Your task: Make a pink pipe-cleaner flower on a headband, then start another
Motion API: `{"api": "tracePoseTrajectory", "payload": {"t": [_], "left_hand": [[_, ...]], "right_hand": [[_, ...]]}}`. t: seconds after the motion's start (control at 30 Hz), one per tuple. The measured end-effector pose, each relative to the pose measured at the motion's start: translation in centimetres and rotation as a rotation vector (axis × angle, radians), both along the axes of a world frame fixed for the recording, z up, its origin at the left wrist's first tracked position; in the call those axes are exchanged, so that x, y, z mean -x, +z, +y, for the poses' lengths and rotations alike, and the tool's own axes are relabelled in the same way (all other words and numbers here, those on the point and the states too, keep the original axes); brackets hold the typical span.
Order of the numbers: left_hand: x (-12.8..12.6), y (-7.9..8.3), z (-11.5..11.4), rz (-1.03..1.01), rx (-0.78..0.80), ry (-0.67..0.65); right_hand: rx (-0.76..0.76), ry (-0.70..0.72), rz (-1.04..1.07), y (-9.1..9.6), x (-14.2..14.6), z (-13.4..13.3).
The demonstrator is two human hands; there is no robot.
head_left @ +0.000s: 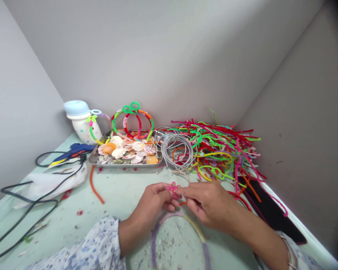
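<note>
While two hands point(150, 202) point(214, 206) touch one flower point(174, 190), one purple-and-yellow headband point(154, 243) lies nearby.

We see a pale green table point(112, 204), flecked with scraps point(79, 212), a metal tray point(124, 165) at the back, a white bottle point(84, 129), a blue tool point(77, 150), a black cord point(32, 202) across a plastic bag point(49, 185), coiled grey wire point(165, 153), heaped pipe cleaners point(222, 146), a purple-and-yellow hoop point(154, 243) nearest us
</note>
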State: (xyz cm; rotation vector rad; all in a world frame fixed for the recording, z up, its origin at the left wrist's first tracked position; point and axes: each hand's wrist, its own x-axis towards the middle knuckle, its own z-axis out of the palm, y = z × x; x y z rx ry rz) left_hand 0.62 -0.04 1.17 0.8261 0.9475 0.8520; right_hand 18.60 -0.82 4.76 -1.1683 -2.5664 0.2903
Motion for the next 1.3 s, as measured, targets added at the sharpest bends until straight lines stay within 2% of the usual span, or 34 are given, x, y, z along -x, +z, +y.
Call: {"api": "tracePoseTrajectory", "payload": {"t": [0.27, 0.5, 0.77, 1.07, 1.3], "left_hand": [[0.0, -0.19, 0.01, 0.012, -0.006, -0.01], [0.04, -0.17, -0.13, 0.014, -0.008, -0.006], [-0.02, -0.65, 0.01, 0.038, 0.001, -0.018], [0.01, -0.44, 0.03, 0.044, -0.007, -0.004], [0.02, -0.71, 0.1, 0.031, 0.004, -0.004]], "right_hand": [[-0.111, -0.003, -0.131, -0.82, 0.21, 0.05], [-0.114, 0.005, -0.095, -0.28, 0.01, -0.12], [-0.141, 0.008, -0.158, -0.85, 0.45, -0.17], [-0.074, -0.022, 0.035, -0.6, -0.12, 0.25], [-0.121, 0.014, -0.1, -1.16, 0.33, 0.08]]}}
